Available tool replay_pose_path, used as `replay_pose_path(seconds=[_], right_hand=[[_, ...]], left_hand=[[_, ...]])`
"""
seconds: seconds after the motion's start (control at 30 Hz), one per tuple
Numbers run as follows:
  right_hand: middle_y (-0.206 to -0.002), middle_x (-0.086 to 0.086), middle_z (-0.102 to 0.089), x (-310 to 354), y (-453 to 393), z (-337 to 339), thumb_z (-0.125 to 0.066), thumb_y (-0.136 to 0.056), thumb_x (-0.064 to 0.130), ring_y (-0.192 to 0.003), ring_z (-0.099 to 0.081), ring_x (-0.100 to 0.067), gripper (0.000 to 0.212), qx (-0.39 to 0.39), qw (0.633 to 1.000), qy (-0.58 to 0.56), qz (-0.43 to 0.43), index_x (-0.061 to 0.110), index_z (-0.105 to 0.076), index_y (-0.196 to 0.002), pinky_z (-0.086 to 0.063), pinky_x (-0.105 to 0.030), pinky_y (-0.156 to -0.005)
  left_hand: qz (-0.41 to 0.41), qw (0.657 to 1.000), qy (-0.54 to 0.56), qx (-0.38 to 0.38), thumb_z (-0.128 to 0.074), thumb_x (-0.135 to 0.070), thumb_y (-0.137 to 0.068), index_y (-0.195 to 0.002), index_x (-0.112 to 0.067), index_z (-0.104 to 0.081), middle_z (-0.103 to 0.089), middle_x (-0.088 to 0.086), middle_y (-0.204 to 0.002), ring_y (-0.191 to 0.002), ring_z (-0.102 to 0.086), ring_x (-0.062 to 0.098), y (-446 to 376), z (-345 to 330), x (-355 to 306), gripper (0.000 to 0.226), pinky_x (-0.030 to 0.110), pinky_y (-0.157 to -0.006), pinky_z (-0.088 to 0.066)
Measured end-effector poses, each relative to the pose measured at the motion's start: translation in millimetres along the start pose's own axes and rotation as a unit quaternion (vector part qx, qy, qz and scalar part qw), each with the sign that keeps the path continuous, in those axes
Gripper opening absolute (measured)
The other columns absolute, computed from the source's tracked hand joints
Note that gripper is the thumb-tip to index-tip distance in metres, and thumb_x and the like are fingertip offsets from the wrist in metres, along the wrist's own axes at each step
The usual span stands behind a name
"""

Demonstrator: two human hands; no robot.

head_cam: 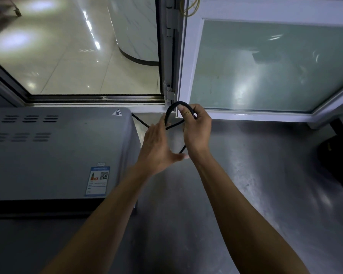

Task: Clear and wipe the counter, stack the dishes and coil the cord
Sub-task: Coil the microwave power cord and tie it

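Observation:
A black power cord [169,110] runs from behind the grey appliance [57,151] on the left and rises into a loop above the grey counter [246,175]. My right hand [196,131] grips the top of that loop, fingers curled round the cord. Just left of it, my left hand [158,147] is held flat with straight fingers against the loop's left side, thumb stretched out under the cord's lower strand. Part of the cord is hidden behind both hands.
An open window with a white frame [186,66] stands behind the hands, its frosted pane [265,66] swung out to the right. A dark object [339,155] sits at the counter's right edge. The appliance carries a hot-surface sign and a label.

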State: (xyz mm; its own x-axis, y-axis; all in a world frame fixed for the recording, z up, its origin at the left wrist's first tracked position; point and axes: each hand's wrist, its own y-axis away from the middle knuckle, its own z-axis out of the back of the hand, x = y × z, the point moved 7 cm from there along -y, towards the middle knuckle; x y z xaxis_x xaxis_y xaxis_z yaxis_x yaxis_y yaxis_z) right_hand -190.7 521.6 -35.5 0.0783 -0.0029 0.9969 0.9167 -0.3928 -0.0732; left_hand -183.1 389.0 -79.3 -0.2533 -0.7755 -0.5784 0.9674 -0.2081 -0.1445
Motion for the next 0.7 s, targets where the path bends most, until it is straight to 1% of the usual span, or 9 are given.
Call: replay_pose_path(seconds=[0.1,0.17,0.23,0.3,0.37,0.47,0.57,0.63,0.7], right_hand=[[-0.075,0.006,-0.063,0.0,3.2,-5.7,-0.07,-0.092,0.023,-0.068,-0.053,-0.007,0.01,-0.018,1.0,-0.022,-0.005,0.016,-0.07,-0.085,-0.043,-0.024,-0.068],[-0.073,0.01,-0.063,-0.9,3.4,-8.2,-0.07,-0.091,0.023,-0.068,-0.054,-0.009,0.009,-0.024,0.999,-0.035,-0.016,0.017,-0.071,-0.085,-0.044,-0.027,-0.069],[-0.067,0.016,-0.06,-3.7,2.4,-7.1,-0.071,-0.091,0.025,-0.066,-0.052,-0.01,0.01,-0.031,0.998,-0.038,-0.031,0.019,-0.07,-0.083,-0.044,-0.031,-0.068],[-0.064,0.018,-0.059,-7.6,0.9,-2.6,-0.071,-0.091,0.028,-0.066,-0.052,-0.01,0.012,-0.037,0.998,-0.037,-0.043,0.018,-0.071,-0.084,-0.045,-0.033,-0.068],[-0.062,0.017,-0.058,-11.5,0.1,3.3,-0.07,-0.091,0.031,-0.065,-0.05,-0.012,0.013,-0.041,0.997,-0.032,-0.05,0.019,-0.072,-0.085,-0.045,-0.034,-0.066],[-0.061,0.017,-0.057,-14.2,-1.7,6.6,-0.068,-0.091,0.034,-0.065,-0.05,-0.014,0.015,-0.04,0.998,-0.013,-0.054,0.021,-0.073,-0.086,-0.045,-0.034,-0.066],[-0.07,0.015,-0.062,-11.4,-3.5,4.2,-0.067,-0.09,0.04,-0.068,-0.055,-0.014,0.019,-0.037,0.998,0.001,-0.056,0.022,-0.074,-0.089,-0.047,-0.034,-0.068],[-0.076,0.014,-0.066,-8.6,-4.2,3.0,-0.067,-0.089,0.043,-0.071,-0.059,-0.014,0.021,-0.028,0.997,0.007,-0.065,0.023,-0.075,-0.092,-0.05,-0.034,-0.071],[-0.081,0.012,-0.069,-4.9,-2.5,2.7,-0.067,-0.09,0.042,-0.078,-0.064,-0.013,0.022,0.003,0.998,0.005,-0.069,0.023,-0.075,-0.096,-0.055,-0.035,-0.079]], left_hand=[[0.011,0.999,-0.025,-0.036,-0.069,-0.063,-0.069,-0.143,-0.011,-0.034,-0.054,0.004,-0.134,-0.123,-0.051,0.023,-0.4,-3.1,6.6,0.097,0.044,-0.105,-0.043],[-0.01,0.998,-0.011,-0.062,-0.062,-0.053,-0.084,-0.141,-0.008,-0.04,-0.057,0.008,-0.132,-0.122,-0.054,0.026,0.7,-0.5,5.3,0.076,0.045,-0.104,-0.044],[-0.036,0.994,0.002,-0.101,-0.062,-0.03,-0.092,-0.135,-0.007,-0.049,-0.064,0.01,-0.12,-0.11,-0.061,0.029,0.9,7.3,1.1,0.051,0.045,-0.097,-0.048],[-0.042,0.992,0.019,-0.121,-0.062,-0.01,-0.093,-0.126,-0.01,-0.057,-0.069,0.01,-0.102,-0.095,-0.064,0.031,-1.7,14.3,-1.1,0.034,0.045,-0.086,-0.052],[-0.045,0.993,0.022,-0.107,-0.061,-0.006,-0.093,-0.119,-0.013,-0.062,-0.071,0.008,-0.094,-0.089,-0.065,0.03,-6.0,16.1,-1.5,0.027,0.043,-0.079,-0.053],[-0.063,0.995,-0.017,-0.075,-0.062,-0.005,-0.093,-0.113,-0.011,-0.066,-0.073,0.009,-0.093,-0.088,-0.069,0.031,-11.3,13.8,-2.0,0.021,0.043,-0.078,-0.054],[-0.088,0.993,-0.064,-0.051,-0.061,-0.004,-0.093,-0.11,-0.007,-0.063,-0.073,0.012,-0.091,-0.086,-0.068,0.036,-13.0,11.5,-4.9,0.018,0.045,-0.08,-0.051],[-0.093,0.993,-0.062,-0.036,-0.061,-0.006,-0.095,-0.112,-0.007,-0.061,-0.073,0.012,-0.094,-0.088,-0.068,0.036,-15.5,11.9,-3.5,0.017,0.045,-0.082,-0.051],[-0.087,0.995,-0.05,-0.029,-0.057,-0.01,-0.098,-0.112,-0.007,-0.061,-0.072,0.013,-0.095,-0.089,-0.067,0.037,-17.7,12.7,0.5,0.015,0.042,-0.079,-0.047]])
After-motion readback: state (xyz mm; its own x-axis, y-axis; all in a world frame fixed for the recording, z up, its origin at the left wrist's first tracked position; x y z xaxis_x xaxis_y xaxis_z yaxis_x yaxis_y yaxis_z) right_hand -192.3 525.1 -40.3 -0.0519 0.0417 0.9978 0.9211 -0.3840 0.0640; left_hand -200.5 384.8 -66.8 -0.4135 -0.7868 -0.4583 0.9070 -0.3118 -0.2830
